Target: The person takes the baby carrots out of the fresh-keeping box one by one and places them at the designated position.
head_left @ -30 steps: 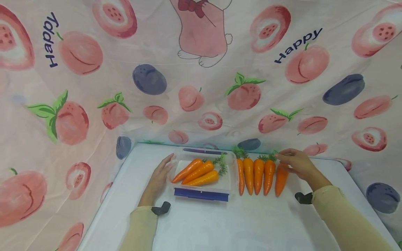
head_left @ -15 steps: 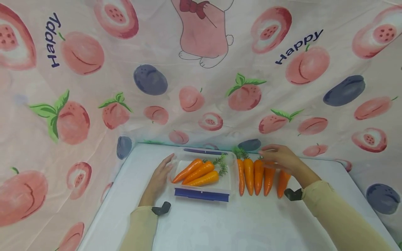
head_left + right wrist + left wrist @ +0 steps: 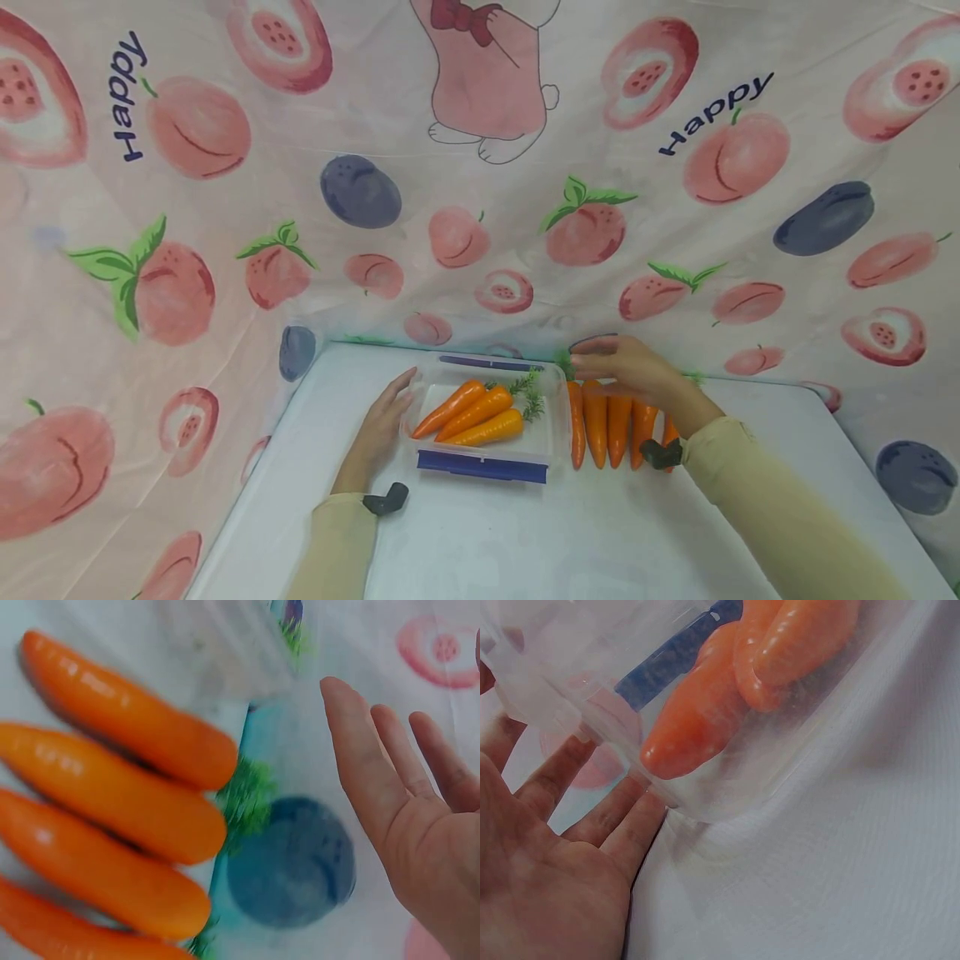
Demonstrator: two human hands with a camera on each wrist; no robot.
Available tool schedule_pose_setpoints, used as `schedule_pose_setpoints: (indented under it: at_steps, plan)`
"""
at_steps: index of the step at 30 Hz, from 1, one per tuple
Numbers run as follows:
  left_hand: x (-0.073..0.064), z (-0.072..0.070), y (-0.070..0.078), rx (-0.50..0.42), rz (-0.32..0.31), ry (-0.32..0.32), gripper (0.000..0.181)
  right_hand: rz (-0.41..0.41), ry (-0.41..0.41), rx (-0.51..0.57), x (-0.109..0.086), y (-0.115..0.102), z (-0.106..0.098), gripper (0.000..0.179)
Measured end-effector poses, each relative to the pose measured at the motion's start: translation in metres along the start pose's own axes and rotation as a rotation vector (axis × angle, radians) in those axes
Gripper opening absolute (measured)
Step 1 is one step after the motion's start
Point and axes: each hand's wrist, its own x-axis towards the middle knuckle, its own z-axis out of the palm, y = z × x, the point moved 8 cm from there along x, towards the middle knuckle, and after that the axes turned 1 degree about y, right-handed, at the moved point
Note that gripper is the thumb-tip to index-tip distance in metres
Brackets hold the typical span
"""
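A clear plastic container (image 3: 557,442) with blue side clips holds three orange carrots (image 3: 474,414) with green tops. My left hand (image 3: 378,429) rests against its left wall; in the left wrist view the straight fingers (image 3: 615,814) touch the see-through side. To the container's right several more carrots (image 3: 596,433) lie side by side, tips toward me. Above their leafy ends reaches my right hand (image 3: 633,367), which hides part of the row. In the right wrist view this hand (image 3: 427,817) has its fingers extended, apart from the carrots (image 3: 105,791), holding nothing.
The white table (image 3: 510,533) ends at the back against a hanging cloth (image 3: 525,192) printed with peaches and plums. More of this cloth runs along the left and right sides. A blue clip flap (image 3: 480,467) juts from the container's front.
My right hand has let go of the rightmost carrot and moved left over the row toward the container. That carrot lies slightly shifted. My left hand stays put.
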Motion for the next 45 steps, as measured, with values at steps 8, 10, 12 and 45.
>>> schedule_pose_setpoints:
  at_steps: [8, 10, 12, 45]
  plan:
    - [0.0, -0.001, -0.001, 0.049, -0.03, 0.009, 0.047, 0.013, -0.121, 0.021, 0.01, -0.021, 0.041, 0.064]
    - [0.0, -0.001, -0.001, 0.045, -0.028, 0.007, 0.047, 0.031, -0.142, 0.012, 0.013, -0.022, 0.051, 0.063]
    - [0.0, -0.001, -0.001, 0.036, -0.027, 0.004, 0.047, 0.052, -0.146, 0.003, 0.016, -0.022, 0.059, 0.061]
    - [-0.001, -0.001, 0.003, 0.036, 0.019, -0.001, 0.05, 0.325, -0.183, -0.18, 0.049, 0.016, 0.105, 0.073]
